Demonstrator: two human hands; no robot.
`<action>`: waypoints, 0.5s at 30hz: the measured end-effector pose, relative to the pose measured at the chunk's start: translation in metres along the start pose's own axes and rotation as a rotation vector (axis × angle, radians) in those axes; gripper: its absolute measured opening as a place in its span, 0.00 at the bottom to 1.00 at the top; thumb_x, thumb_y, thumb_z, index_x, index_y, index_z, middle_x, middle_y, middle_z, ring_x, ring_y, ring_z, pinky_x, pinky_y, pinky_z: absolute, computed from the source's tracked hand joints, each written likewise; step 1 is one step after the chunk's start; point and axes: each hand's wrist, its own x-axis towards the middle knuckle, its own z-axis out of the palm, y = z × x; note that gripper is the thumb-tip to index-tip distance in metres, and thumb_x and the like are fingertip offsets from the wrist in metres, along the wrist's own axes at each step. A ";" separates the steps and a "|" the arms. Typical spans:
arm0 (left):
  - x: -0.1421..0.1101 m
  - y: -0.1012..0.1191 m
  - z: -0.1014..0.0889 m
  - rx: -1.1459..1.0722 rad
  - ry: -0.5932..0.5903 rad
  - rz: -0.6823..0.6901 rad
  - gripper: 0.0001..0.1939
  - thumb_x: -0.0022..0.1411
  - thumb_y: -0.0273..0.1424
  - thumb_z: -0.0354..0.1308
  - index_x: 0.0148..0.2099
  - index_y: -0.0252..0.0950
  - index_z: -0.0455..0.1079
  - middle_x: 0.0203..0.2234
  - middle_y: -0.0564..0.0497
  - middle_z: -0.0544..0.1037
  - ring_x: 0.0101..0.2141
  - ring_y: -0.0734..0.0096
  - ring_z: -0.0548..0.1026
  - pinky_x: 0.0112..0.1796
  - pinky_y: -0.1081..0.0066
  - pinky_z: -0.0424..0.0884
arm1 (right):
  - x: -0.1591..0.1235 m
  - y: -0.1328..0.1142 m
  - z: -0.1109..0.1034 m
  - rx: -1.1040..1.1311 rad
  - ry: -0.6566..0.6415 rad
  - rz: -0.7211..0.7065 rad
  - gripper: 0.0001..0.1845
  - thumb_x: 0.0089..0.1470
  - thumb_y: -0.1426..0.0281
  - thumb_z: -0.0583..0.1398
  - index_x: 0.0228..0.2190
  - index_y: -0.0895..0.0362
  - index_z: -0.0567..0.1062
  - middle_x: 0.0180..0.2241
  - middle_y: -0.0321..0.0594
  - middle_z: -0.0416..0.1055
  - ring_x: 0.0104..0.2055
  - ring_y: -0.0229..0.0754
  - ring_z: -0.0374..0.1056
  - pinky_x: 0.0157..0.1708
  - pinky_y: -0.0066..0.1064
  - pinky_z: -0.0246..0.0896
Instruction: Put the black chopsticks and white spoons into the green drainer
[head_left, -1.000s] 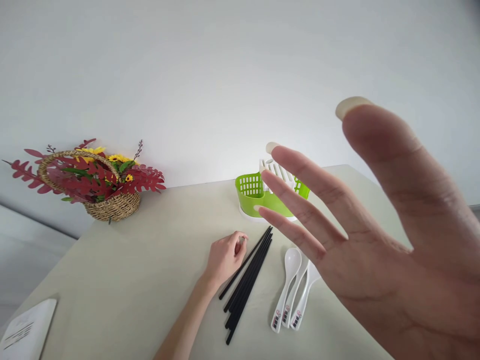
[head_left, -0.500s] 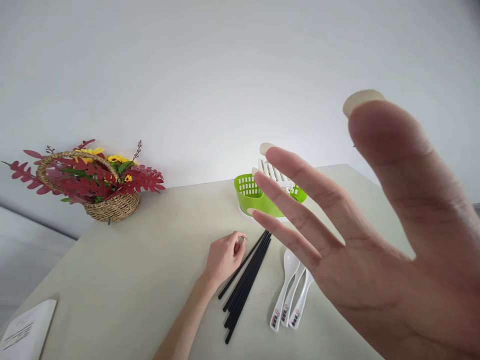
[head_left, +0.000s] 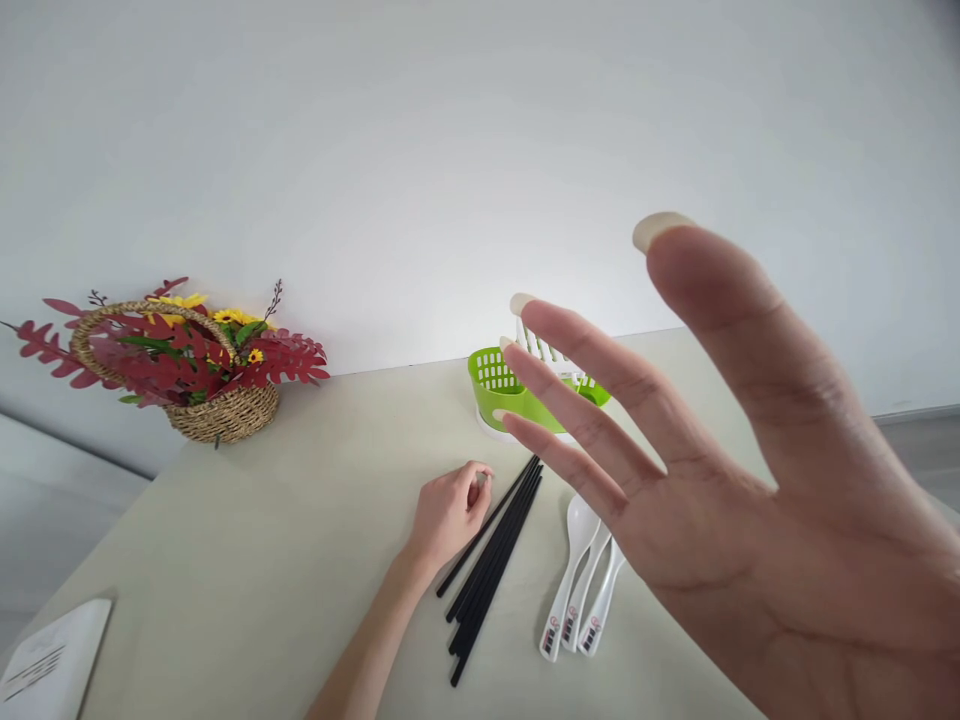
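Close to the camera, my right hand (head_left: pixel 720 500) is raised with fingers spread, palm turned toward me and nothing in it. It covers part of the view behind it. My left hand (head_left: pixel 452 512) rests on the table with its fingers curled in loosely, and I see nothing in them. Just right of that hand lies a loose bundle of several black chopsticks (head_left: pixel 495 575). Three white spoons (head_left: pixel 576 540) lie side by side farther right, partly hidden by my right hand. Behind my right fingertips stands a green and white utensil holder (head_left: pixel 487 400) with slotted sides.
A woven basket (head_left: pixel 232 412) of red leaves and yellow flowers stands at the back left. At the lower left corner sits a white object (head_left: pixel 56 660) with dark lines on it. A pale wall (head_left: pixel 420 180) rises behind the table (head_left: pixel 300 540).
My right hand has shifted a little left, its thumb also coming lower, and stays spread. My left hand, the chopsticks and the spoons look unmoved.
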 end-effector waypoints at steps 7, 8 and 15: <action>0.002 0.004 -0.005 -0.045 -0.055 -0.021 0.09 0.74 0.32 0.51 0.49 0.42 0.73 0.27 0.56 0.80 0.27 0.72 0.76 0.33 0.72 0.66 | -0.019 0.051 -0.011 0.133 0.116 0.107 0.45 0.58 0.58 0.71 0.69 0.34 0.57 0.71 0.35 0.59 0.72 0.59 0.57 0.68 0.55 0.64; 0.002 0.004 -0.005 -0.046 -0.057 -0.022 0.10 0.74 0.32 0.51 0.49 0.41 0.73 0.26 0.57 0.79 0.27 0.72 0.76 0.33 0.72 0.65 | -0.022 0.068 -0.013 0.120 0.123 0.133 0.37 0.61 0.59 0.68 0.67 0.36 0.62 0.69 0.36 0.63 0.70 0.56 0.60 0.68 0.53 0.64; 0.002 0.004 -0.005 -0.034 -0.054 -0.039 0.12 0.75 0.35 0.49 0.48 0.42 0.74 0.23 0.58 0.74 0.24 0.73 0.71 0.31 0.73 0.63 | -0.052 0.196 -0.032 0.045 0.118 0.483 0.24 0.58 0.46 0.66 0.41 0.53 0.80 0.39 0.47 0.81 0.41 0.50 0.77 0.45 0.42 0.75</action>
